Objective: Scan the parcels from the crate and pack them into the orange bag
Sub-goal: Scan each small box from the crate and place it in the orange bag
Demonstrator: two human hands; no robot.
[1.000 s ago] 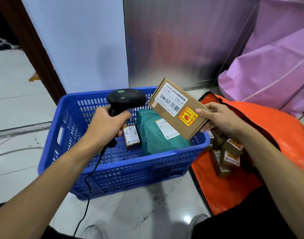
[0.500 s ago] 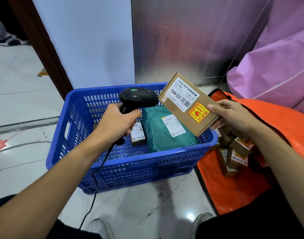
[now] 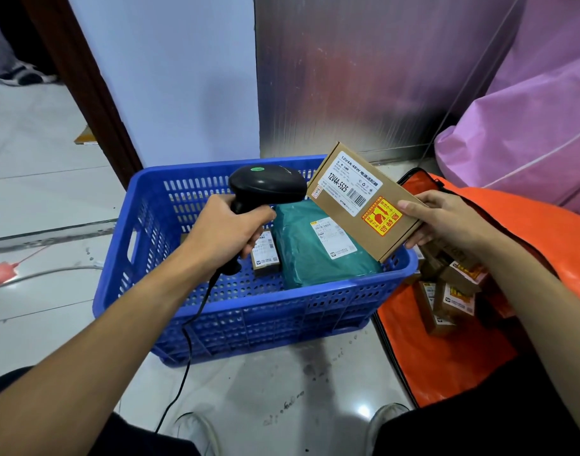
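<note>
Nearest to us, two pale shoe tips [image 3: 196,432] stand on the glossy, speckled floor tiles [image 3: 298,390]. Above them the left hand [image 3: 222,232] has all its fingers wrapped round the grip of a black plastic scanner [image 3: 268,187]. Its rounded head points to the right, and a thin black cable [image 3: 188,353] hangs down from it. The right hand [image 3: 446,222] pinches a flat cardboard box [image 3: 357,205] at its lower right end, thumb on top and fingers below. It holds the box tilted just beside the scanner head, over the back right part of the crate; we cannot tell if the two touch. The box carries a white printed label and a yellow-red sticker. Under both, the blue plastic crate [image 3: 249,311] with perforated walls contains a soft green plastic parcel [image 3: 315,255] and a small brown box [image 3: 264,250]. To the right lies the open orange bag [image 3: 446,357], with several small boxes [image 3: 453,297] inside. Behind are a ribbed metal panel [image 3: 364,77] and a pink sack [image 3: 528,143].
</note>
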